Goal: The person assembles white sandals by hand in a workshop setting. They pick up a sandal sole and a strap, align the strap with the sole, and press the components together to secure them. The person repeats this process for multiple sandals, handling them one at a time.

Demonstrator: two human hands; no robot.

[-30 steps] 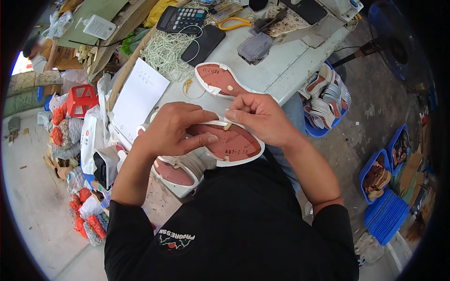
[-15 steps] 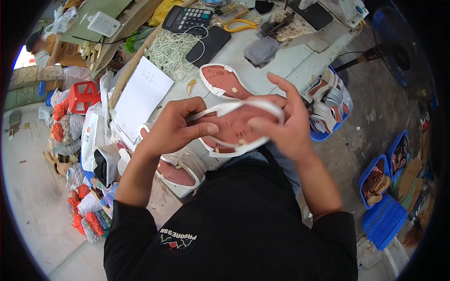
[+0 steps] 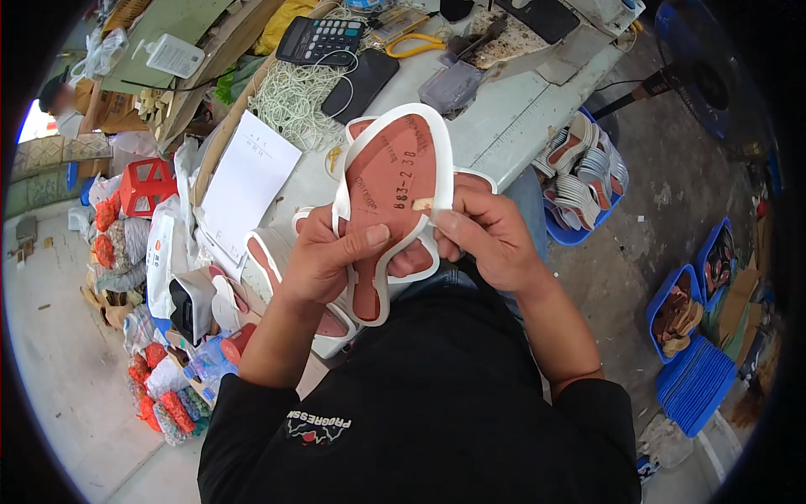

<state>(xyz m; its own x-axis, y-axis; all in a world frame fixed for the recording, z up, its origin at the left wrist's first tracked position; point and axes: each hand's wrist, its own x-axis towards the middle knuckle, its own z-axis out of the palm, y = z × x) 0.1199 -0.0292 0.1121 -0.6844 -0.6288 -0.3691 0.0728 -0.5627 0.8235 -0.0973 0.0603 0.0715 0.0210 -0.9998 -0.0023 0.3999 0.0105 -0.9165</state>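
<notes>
Upright before me is a sandal insole [image 3: 395, 172] with a red-brown board and a white strip around its edge. My left hand [image 3: 323, 256] is closed on its narrow middle, thumb across the red face. With fingers bent, my right hand [image 3: 491, 239] pinches the white edge on the right side, by a small beige patch. Behind it, partly hidden, another white-edged insole [image 3: 475, 180] shows on the table. More such insoles [image 3: 267, 259] lie by my left forearm.
The table holds a white paper sheet [image 3: 252, 172], tangled cord [image 3: 294, 101], a calculator [image 3: 321, 40], a dark phone [image 3: 361, 84] and yellow-handled scissors [image 3: 416, 44]. To the right, a blue basket [image 3: 578, 232] contains several striped insoles. A fan [image 3: 693, 80] stands beyond it.
The held insole has turned from lying crosswise to upright, its red face toward me. My right hand has come lower and closed on the edge.
</notes>
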